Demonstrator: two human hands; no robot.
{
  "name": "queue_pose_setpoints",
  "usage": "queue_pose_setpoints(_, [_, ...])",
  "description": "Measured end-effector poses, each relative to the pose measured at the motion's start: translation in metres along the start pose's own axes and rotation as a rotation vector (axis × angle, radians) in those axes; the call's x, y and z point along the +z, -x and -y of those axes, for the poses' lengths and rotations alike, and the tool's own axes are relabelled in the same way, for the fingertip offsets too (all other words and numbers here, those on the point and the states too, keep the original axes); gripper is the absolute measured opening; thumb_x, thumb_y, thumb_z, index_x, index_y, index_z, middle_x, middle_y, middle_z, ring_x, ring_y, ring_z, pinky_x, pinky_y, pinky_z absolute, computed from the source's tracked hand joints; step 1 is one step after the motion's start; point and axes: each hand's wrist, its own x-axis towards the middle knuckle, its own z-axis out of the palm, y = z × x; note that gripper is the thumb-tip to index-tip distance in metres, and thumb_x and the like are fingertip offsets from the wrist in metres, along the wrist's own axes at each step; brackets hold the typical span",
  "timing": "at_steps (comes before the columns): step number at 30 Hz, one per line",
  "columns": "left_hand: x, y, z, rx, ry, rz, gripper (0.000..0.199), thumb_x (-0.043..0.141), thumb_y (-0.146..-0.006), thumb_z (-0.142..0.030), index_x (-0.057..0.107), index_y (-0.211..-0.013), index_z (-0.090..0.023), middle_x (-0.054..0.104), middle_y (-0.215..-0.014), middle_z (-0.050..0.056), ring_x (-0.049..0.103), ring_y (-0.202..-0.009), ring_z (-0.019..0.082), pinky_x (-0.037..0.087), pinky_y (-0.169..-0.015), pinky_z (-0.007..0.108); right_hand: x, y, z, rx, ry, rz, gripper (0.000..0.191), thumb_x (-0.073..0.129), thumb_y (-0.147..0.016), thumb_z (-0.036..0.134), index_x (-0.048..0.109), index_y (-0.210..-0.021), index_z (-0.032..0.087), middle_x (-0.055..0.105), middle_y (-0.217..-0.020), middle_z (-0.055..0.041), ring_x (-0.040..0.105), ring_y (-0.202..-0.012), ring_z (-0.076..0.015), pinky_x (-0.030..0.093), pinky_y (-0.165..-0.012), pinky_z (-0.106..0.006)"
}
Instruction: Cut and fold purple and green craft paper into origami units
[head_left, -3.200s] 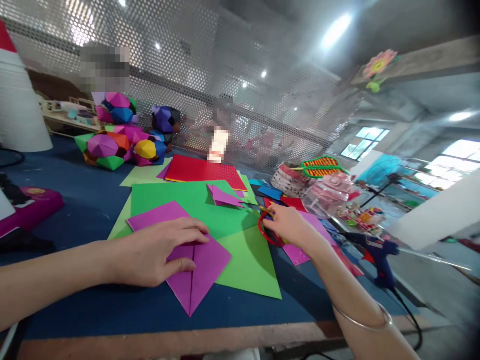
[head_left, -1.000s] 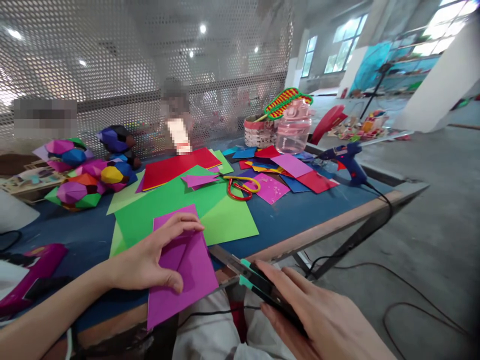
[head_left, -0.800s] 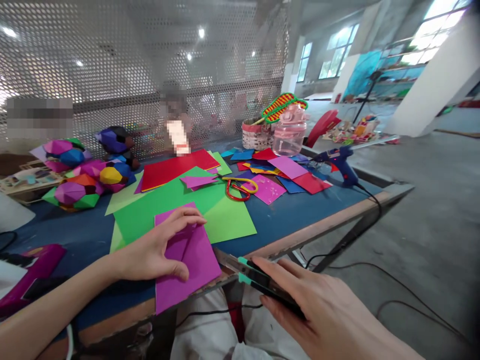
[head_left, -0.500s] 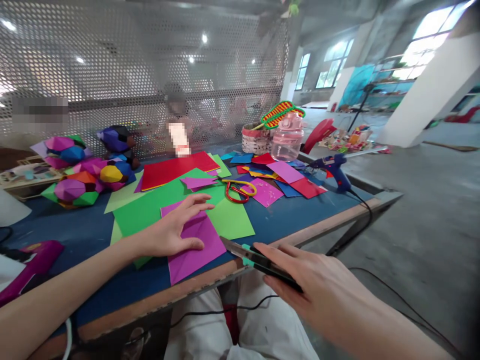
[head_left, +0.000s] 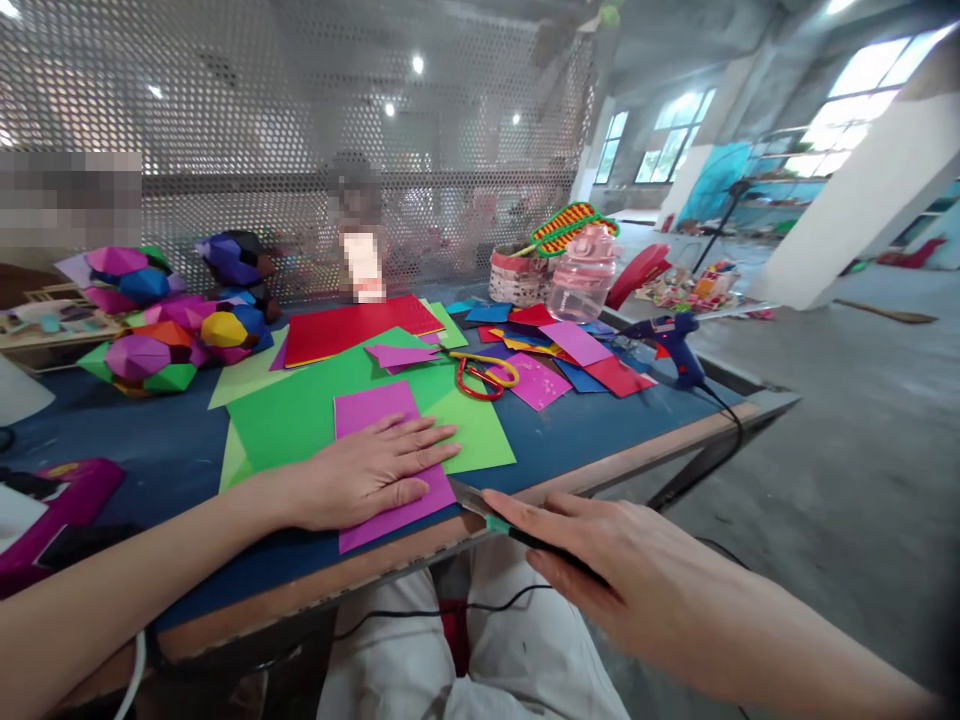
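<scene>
My left hand (head_left: 375, 470) lies flat on a purple sheet of paper (head_left: 375, 407), fingers stretched out toward its right edge. That sheet appears folded and rests near the table's front edge, over larger green paper (head_left: 277, 420) and light green paper (head_left: 480, 440). In my right hand (head_left: 592, 550) is a utility knife (head_left: 499, 522) with a black and teal handle. Its blade points left and meets the right edge of the purple sheet near the fold. Whether the blade is inside the fold cannot be made out.
Scissors (head_left: 480, 378) with red and yellow handles lie behind the sheet. Small coloured paper squares (head_left: 574, 343), a blue glue gun (head_left: 673, 345), a pink bottle (head_left: 581, 280) and a basket (head_left: 517, 277) stand to the right. Folded paper balls (head_left: 150, 360) sit at the left.
My left hand has flattened onto the purple sheet, where its fingers were raised and curved before. The sheet looks narrower, now folded over. The knife blade stays at its right edge.
</scene>
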Motion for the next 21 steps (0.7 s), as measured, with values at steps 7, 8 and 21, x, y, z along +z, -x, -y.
queue_pose_setpoints(7, [0.002,0.0,0.0,-0.006,-0.054,0.014,0.053,0.033,-0.107,-0.048,0.017,-0.157,-0.042,0.016,-0.166,-0.007,0.012,-0.154,0.021,0.004,-0.124,0.042,0.008,0.008,0.004,0.046,-0.09,0.028,0.059,0.045,-0.1,0.026,0.03,-0.155,0.04,0.066,-0.134,-0.0007,0.068,-0.11,-0.0218,0.054,-0.087,-0.033])
queue_pose_setpoints(8, [0.002,0.0,0.0,-0.008,-0.058,0.018,0.053,0.032,-0.107,-0.048,0.017,-0.158,-0.041,0.015,-0.166,-0.007,0.012,-0.154,0.02,0.004,-0.124,0.042,0.009,0.009,0.005,0.058,-0.103,0.04,0.058,0.044,-0.1,0.026,0.031,-0.155,0.04,0.067,-0.133,-0.0007,0.068,-0.11,-0.0215,0.054,-0.088,-0.033])
queue_pose_setpoints(21, [0.004,0.0,0.003,0.013,-0.027,-0.016,0.053,0.034,-0.106,-0.049,0.019,-0.157,-0.043,0.018,-0.166,-0.007,0.014,-0.153,0.022,0.003,-0.124,0.044,0.012,0.009,0.026,0.094,-0.064,0.038,0.059,0.044,-0.098,0.025,0.033,-0.156,0.034,0.07,-0.123,-0.0059,0.072,-0.096,-0.0225,0.059,-0.08,-0.034])
